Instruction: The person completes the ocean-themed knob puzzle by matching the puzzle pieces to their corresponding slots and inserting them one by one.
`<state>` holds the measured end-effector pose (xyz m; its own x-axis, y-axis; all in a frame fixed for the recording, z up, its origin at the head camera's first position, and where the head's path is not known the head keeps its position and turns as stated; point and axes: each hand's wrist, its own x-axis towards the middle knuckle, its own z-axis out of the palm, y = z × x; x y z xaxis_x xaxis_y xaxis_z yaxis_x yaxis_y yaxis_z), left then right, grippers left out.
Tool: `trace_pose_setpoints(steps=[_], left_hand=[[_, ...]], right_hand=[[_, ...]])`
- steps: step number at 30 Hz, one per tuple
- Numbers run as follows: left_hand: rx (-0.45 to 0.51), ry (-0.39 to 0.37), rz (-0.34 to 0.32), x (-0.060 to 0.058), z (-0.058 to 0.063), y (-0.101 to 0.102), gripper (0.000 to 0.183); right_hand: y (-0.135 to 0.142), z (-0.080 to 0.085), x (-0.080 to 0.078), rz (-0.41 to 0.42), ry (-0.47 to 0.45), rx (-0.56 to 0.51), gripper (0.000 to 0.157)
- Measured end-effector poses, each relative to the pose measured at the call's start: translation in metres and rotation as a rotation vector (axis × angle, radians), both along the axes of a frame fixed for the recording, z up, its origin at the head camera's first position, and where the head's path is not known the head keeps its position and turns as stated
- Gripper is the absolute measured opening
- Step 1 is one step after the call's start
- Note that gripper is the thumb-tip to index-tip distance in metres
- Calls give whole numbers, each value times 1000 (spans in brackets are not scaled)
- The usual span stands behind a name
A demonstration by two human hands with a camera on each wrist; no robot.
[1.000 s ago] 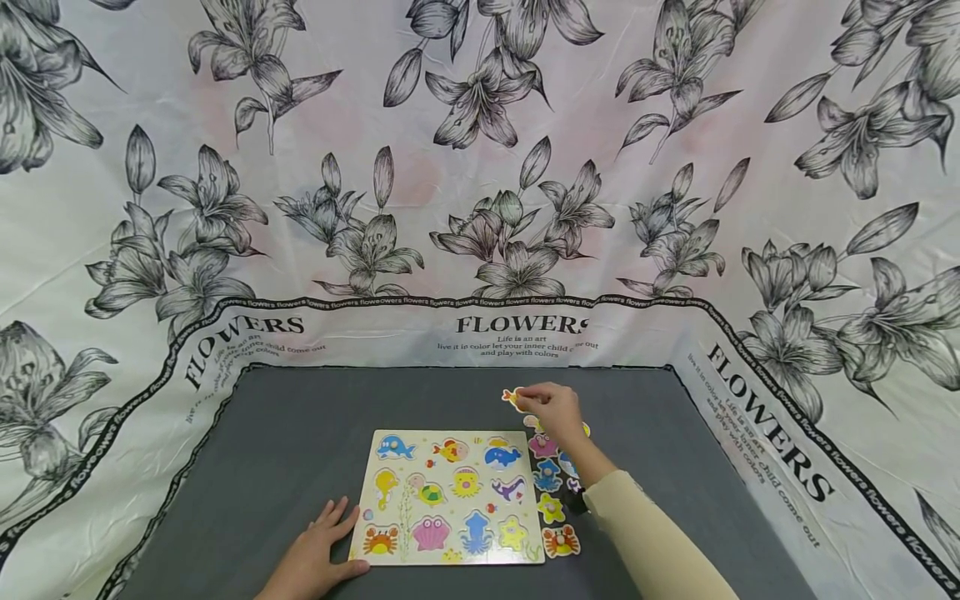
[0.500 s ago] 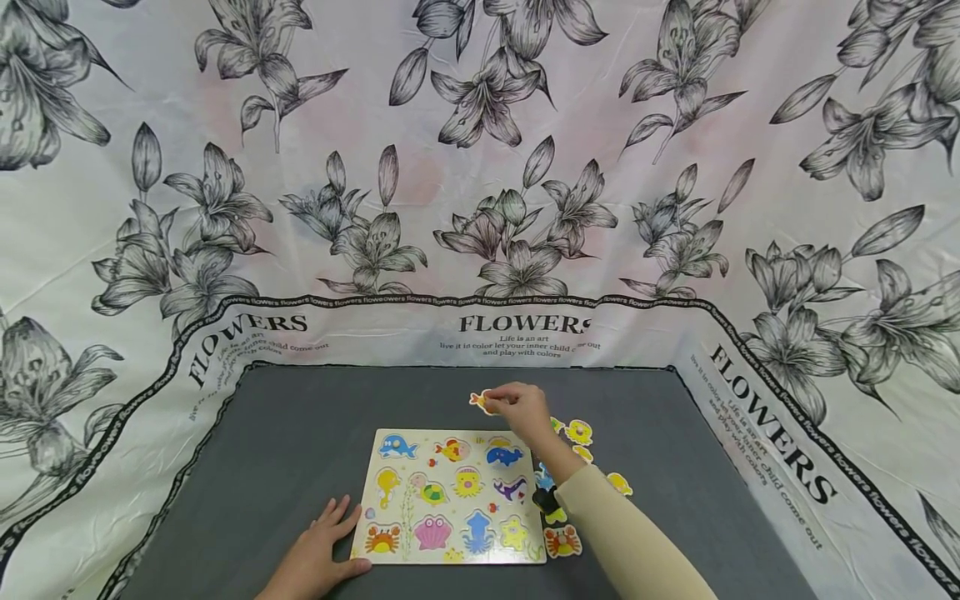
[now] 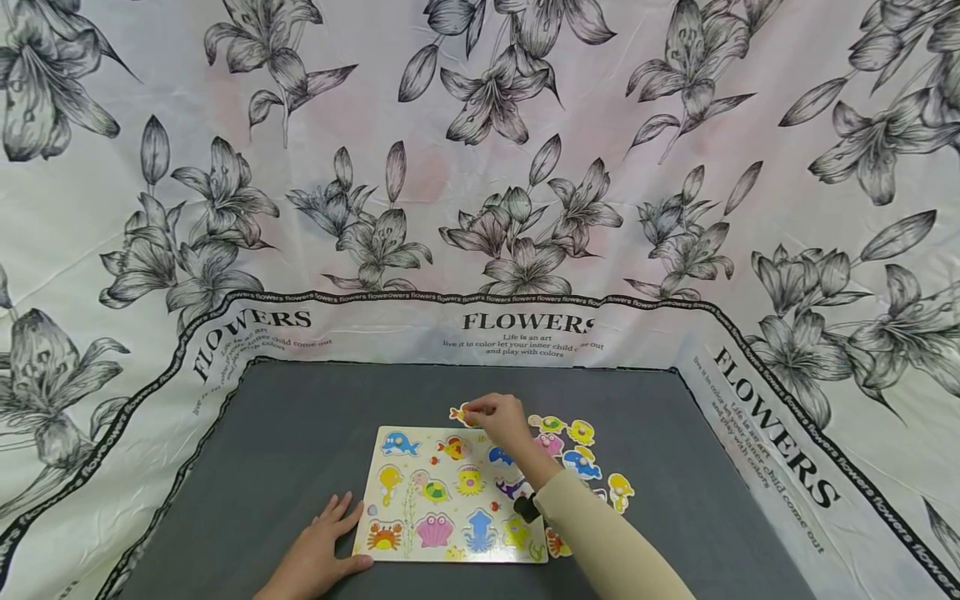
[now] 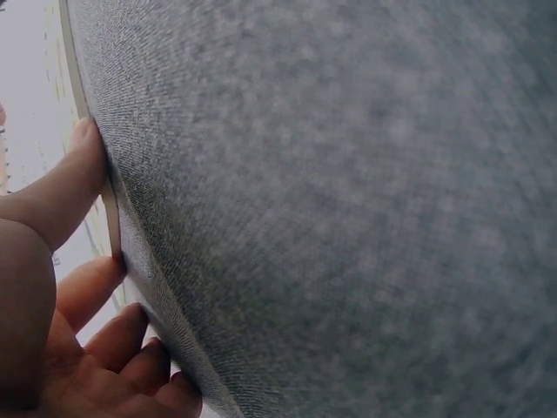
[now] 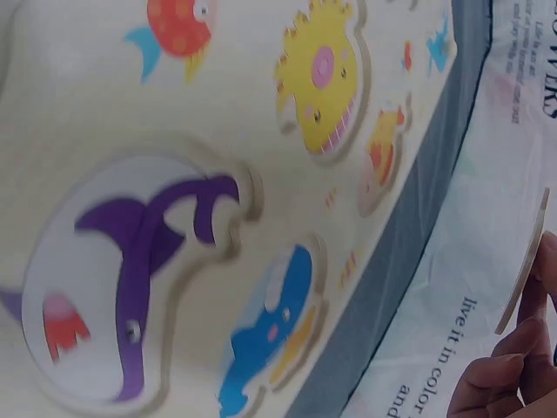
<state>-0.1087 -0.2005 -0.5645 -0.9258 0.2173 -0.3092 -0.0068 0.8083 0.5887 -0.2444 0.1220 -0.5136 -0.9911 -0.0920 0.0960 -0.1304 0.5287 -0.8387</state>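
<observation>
My right hand [image 3: 502, 421] pinches a fish puzzle piece [image 3: 457, 413] between thumb and fingers, just beyond the far edge of the sea-animal puzzle board [image 3: 420, 556]. The right wrist view shows that piece edge-on [image 5: 526, 261], held off to one side of the board. Pale and rectangular, the board has recesses with printed animals, among them a purple shark [image 5: 135, 287] and a blue whale [image 5: 270, 331]. My left hand [image 3: 322, 546] rests at the board's near left corner, fingers spread; in the left wrist view its thumb [image 4: 74, 178] and index finger touch the board's edge.
Loose pieces lie right of the board: a turtle [image 3: 552, 423], a pink shell [image 3: 550, 444], a blue whale piece [image 3: 581, 464], a yellow seahorse [image 3: 620, 492] and a partly covered crab [image 3: 557, 543]. A flower-printed curtain [image 3: 525, 342] borders the grey tabletop [image 3: 300, 433].
My right hand has carried the fish piece leftward along the board's far edge, and slightly lower in the view. More loose pieces show at the right. My left hand has stayed at the corner.
</observation>
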Motion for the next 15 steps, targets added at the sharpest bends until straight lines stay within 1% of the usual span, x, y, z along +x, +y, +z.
trace_pose_setpoints(steps=[3, 8, 12, 15], left_hand=[[6, 4, 0, 1, 1, 0, 100], [6, 17, 2, 1, 3, 0, 100], [-5, 25, 1, 1, 3, 0, 99], [-1, 32, -2, 1, 2, 0, 99]], right_hand=[[-5, -3, 1, 8, -14, 22, 9], [-14, -8, 2, 21, -41, 24, 9], [-21, -12, 3, 23, -100, 37, 8], [-23, -18, 4, 15, -132, 59, 6]])
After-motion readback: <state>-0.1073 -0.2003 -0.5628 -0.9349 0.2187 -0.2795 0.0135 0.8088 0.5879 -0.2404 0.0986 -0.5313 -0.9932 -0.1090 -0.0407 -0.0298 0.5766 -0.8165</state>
